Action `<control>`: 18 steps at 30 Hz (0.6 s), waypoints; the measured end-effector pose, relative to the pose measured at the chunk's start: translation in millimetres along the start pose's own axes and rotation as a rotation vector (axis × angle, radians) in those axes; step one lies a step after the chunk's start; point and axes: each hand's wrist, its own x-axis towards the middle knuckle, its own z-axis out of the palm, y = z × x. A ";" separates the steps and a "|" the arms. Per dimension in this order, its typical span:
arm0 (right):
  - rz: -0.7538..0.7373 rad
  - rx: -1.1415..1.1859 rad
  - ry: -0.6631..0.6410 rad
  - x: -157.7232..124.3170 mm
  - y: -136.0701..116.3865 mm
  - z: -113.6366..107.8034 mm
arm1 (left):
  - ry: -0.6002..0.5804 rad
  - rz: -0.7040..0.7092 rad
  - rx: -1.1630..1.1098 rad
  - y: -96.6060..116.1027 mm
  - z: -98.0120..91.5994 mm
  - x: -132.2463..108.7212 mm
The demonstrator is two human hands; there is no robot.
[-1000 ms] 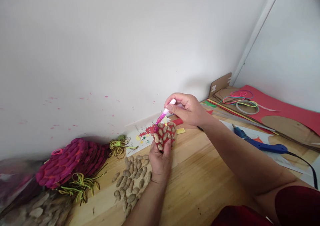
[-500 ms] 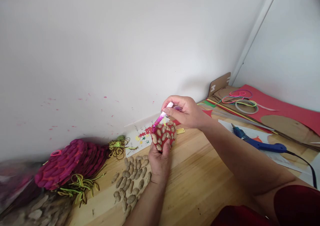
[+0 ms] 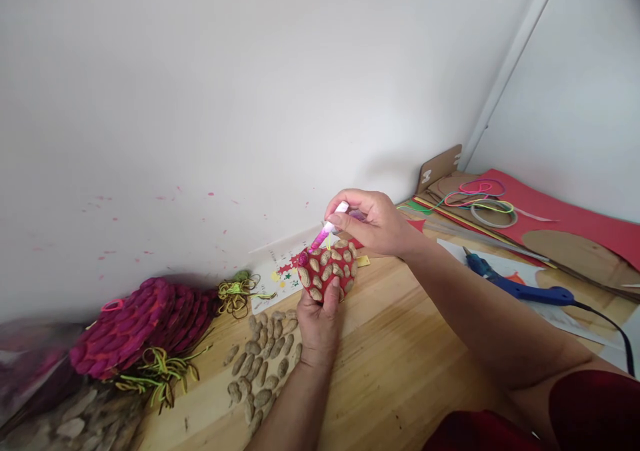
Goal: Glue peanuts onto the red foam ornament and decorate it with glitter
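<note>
My left hand (image 3: 321, 318) grips a round red disc (image 3: 327, 284) from below, thumb on its face. Several tan peanuts (image 3: 327, 272) in their shells stick to the disc. One peanut (image 3: 303, 258) at its upper left edge is coloured magenta. Pinched in my right hand (image 3: 365, 221) is a paintbrush (image 3: 326, 230) with a white upper end and a magenta-smeared lower part. Its tip points down and left at the magenta peanut and appears to touch it. A yellow loop (image 3: 329, 242) shows behind the disc's top edge.
Loose peanuts (image 3: 260, 364) lie left of my forearm. Magenta peanut-covered discs (image 3: 145, 324) with yellow-green yarn (image 3: 163, 371) lean at the wall. A blue glue gun (image 3: 520, 290) rests at the right, near red sheets (image 3: 570, 204) and cords (image 3: 483, 191).
The disc has tilted slightly and shifted a little in my left hand's grip. The brush tip has moved slightly, and the upper left peanut now looks magenta.
</note>
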 end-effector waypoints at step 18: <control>0.005 0.039 0.008 1.9 6.3 0.4 | -0.065 -0.030 -0.123 0.5 1.1 -2.4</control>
